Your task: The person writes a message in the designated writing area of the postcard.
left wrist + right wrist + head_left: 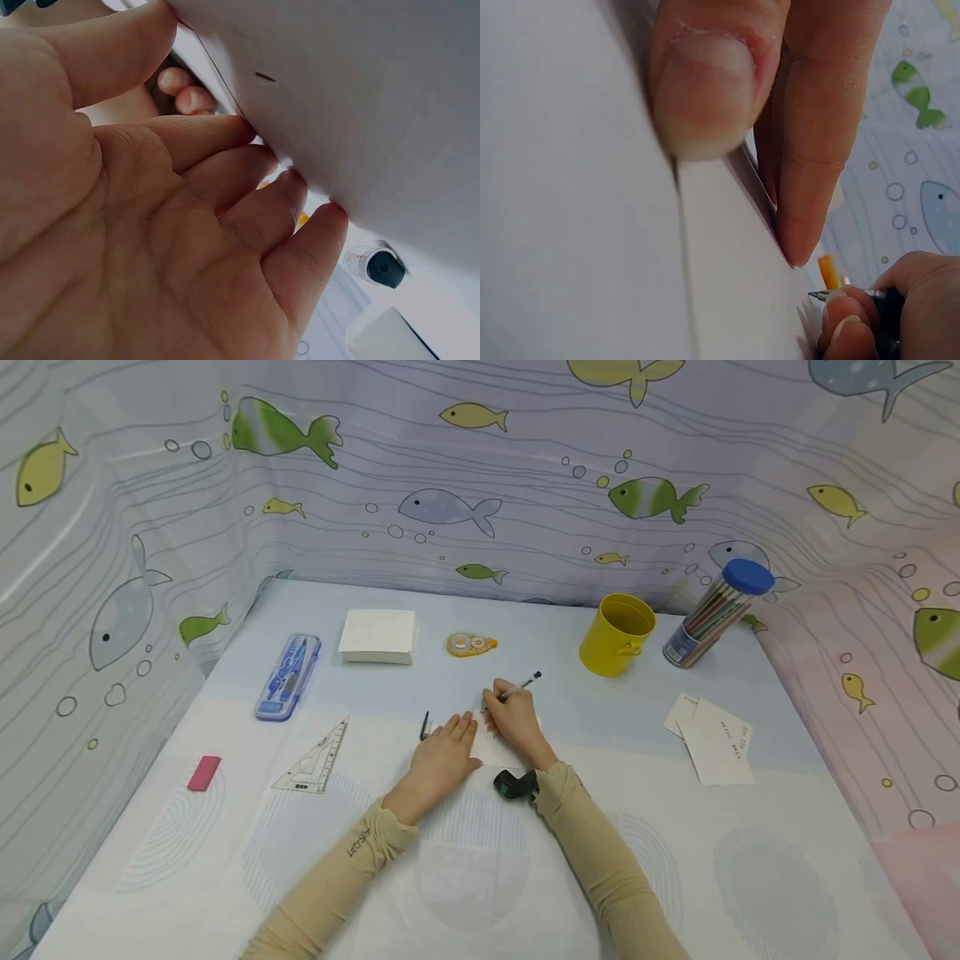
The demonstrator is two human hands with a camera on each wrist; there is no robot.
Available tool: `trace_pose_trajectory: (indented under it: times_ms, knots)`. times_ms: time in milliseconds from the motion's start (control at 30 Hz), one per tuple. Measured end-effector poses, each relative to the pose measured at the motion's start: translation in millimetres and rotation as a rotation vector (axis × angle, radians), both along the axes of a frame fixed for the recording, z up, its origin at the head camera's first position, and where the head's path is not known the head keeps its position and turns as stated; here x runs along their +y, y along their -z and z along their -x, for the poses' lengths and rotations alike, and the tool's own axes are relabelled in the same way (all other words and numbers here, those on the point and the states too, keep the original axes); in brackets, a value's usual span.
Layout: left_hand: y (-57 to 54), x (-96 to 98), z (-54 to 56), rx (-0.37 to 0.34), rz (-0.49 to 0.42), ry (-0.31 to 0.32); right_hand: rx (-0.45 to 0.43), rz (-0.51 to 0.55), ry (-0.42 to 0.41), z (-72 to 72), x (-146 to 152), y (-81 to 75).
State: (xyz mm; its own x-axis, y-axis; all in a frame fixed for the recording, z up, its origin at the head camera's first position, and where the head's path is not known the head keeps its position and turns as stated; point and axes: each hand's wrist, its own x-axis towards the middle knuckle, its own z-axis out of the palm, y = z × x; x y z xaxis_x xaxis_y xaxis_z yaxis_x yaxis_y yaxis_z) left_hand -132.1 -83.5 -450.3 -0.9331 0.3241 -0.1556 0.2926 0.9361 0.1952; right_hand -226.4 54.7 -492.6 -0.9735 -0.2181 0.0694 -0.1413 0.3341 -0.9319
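My right hand [513, 714] pinches a pen [522, 685] with a clear barrel and black end, its tip down at a white card [497, 750]. Up close in the right wrist view, the metal pen tip [817, 295] points at the card's surface. My left hand [444, 752] lies with fingers stretched out on the card's left part. Its thumb [709, 90] presses near the card's lower edge. The left wrist view shows the palm [150, 225] from below, fingertips against the surface. Just beyond the left fingers lies a small black-and-clear piece [425, 725].
Two or more handwritten cards [716, 752] overlap at right. Behind stand a yellow bucket [611, 647] and a blue-lidded pencil tube [712, 614]. A correction tape [471, 644], white card stack [377, 633], blue stationery case [288, 677], set square [315, 764] and pink eraser [204, 773] lie around.
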Motion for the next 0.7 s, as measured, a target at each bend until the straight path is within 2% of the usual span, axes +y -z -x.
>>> trace_pose_trajectory:
  times_ms: [333,700]
  knots:
    - [0.6,-0.6,0.9,-0.003,0.003,0.007,0.015,0.008,-0.019,0.7,0.8,-0.7]
    - [-0.3,-1.4,0.5,0.003,-0.006,0.004,0.034,-0.038,-0.017,-0.5,-0.9,-3.2]
